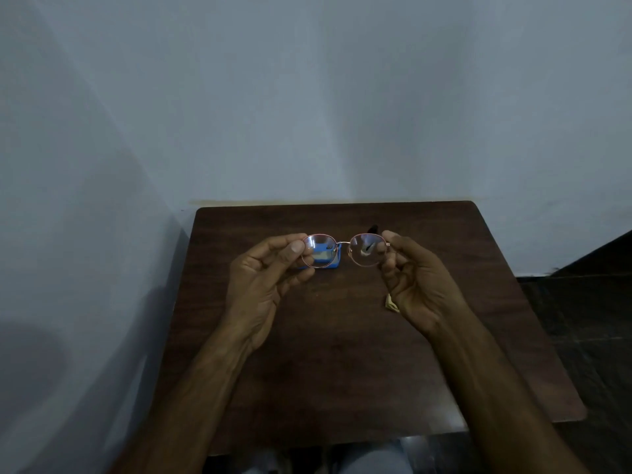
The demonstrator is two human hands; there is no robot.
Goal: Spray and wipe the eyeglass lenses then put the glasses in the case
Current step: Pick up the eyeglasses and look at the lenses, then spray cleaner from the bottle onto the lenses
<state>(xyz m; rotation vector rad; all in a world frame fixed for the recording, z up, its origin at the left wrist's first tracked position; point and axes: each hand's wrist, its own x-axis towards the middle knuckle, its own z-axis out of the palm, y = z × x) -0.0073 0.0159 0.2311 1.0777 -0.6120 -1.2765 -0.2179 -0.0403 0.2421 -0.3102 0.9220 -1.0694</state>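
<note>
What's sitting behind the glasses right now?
Through the glasses, near the left hand, a blue object, likely the case. A dark item peeks above; the right hand hides the rest.

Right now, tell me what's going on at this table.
A person holds a pair of round, thin-rimmed glasses up over a dark wooden table, the left hand pinching one end of the frame and the right hand the other. A blue object lies on the table behind them, partly seen through a lens; a small yellowish scrap lies by the right hand.
</note>
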